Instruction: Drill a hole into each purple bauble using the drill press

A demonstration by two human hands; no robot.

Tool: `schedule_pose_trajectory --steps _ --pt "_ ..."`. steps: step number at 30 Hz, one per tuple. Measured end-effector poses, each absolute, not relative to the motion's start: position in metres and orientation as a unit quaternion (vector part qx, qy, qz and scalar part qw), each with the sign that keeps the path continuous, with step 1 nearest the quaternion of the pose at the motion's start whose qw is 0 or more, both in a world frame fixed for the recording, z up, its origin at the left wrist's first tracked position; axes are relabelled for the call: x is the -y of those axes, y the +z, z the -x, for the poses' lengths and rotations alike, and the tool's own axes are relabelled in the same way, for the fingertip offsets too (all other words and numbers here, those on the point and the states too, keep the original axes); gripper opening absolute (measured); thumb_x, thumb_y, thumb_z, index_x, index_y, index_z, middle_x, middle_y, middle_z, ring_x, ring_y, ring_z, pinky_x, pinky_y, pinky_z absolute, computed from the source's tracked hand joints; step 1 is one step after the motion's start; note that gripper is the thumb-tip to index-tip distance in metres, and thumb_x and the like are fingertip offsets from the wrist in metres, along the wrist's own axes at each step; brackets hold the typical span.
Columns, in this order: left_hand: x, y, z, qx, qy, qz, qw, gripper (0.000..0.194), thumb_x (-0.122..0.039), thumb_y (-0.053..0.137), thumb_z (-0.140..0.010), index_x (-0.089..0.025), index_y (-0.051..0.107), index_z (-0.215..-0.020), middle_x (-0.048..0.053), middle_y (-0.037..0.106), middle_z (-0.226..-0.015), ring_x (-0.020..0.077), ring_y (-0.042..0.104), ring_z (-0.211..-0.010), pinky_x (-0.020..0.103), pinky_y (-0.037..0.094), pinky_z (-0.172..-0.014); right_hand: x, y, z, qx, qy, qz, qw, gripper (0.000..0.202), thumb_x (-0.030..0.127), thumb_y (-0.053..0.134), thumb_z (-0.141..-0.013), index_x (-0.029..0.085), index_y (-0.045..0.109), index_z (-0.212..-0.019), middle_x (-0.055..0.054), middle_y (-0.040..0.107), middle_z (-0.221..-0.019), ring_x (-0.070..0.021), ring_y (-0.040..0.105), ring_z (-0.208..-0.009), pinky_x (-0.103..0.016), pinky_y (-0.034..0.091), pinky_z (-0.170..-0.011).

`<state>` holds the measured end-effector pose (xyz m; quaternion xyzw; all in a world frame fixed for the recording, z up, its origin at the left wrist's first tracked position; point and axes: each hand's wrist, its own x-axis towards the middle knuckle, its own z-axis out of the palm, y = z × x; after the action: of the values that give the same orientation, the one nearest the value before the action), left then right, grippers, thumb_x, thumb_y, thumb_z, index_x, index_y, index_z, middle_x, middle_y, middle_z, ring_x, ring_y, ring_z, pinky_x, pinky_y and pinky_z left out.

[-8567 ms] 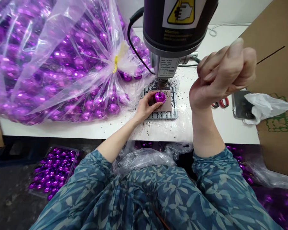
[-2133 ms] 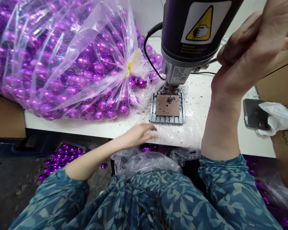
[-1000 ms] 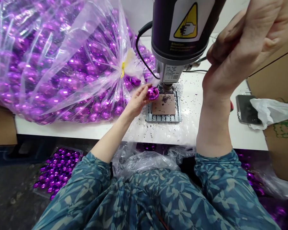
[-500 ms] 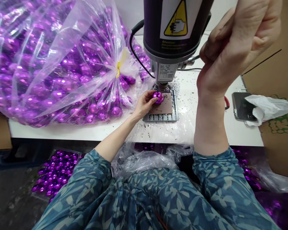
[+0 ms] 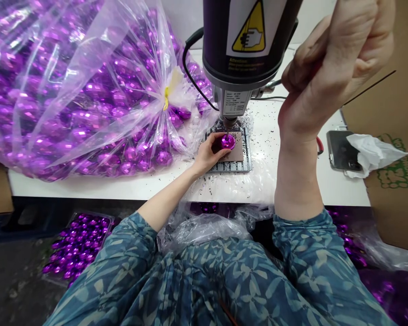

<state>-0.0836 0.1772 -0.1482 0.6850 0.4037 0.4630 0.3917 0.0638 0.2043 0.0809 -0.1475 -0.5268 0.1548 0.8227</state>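
Between the thumb and fingers of my left hand (image 5: pixel 208 155) is a shiny purple faceted ball (image 5: pixel 228 141). The ball rests on a brown board (image 5: pixel 237 155) over the grey slotted base (image 5: pixel 229 167) of a black drill press (image 5: pixel 245 68). A thin bit below the chuck (image 5: pixel 230 122) meets the top of the ball. My right hand (image 5: pixel 343 59) is raised at the upper right, closed around the press's feed handle (image 5: pixel 275 83); its grip end is mostly hidden by my fingers.
A large clear bag (image 5: pixel 85 99) of purple balls, tied with yellow, fills the table's left side. Dark shavings litter the white table (image 5: pixel 261 181). At right lie a phone (image 5: pixel 343 151) and crumpled tissue (image 5: pixel 372 151). A tray of purple balls (image 5: pixel 80 244) stands lower left.
My left hand has moved the ball slightly right and nearer to me, under the bit, where it now sits on the board. My right hand keeps its hold on the handle.
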Motion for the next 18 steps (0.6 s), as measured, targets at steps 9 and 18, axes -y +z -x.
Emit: schedule_pose_trajectory --steps 9,18 --pt "-0.175 -0.148 0.084 -0.403 0.475 -0.689 0.370 0.051 -0.039 0.084 -0.096 -0.024 0.061 -0.139 0.013 0.077 -0.139 0.0280 0.077 -0.127 0.047 0.063 -0.112 -0.185 0.056 -0.058 0.512 0.100 0.144 0.841 0.042 0.047 0.071 -0.094 0.017 0.058 -0.067 0.007 0.020 -0.053 0.0023 0.029 -0.042 -0.018 0.024 -0.046" --pt "-0.176 -0.151 0.084 -0.391 0.483 -0.688 0.375 0.052 -0.044 0.084 -0.097 -0.024 0.061 -0.139 0.012 0.077 -0.139 0.0271 0.076 -0.127 0.045 0.063 -0.111 -0.186 0.036 -0.059 0.504 0.012 0.181 0.845 0.064 0.052 0.069 -0.099 0.019 0.029 -0.062 0.004 0.003 -0.057 0.0003 0.019 -0.043 -0.021 0.020 -0.044"
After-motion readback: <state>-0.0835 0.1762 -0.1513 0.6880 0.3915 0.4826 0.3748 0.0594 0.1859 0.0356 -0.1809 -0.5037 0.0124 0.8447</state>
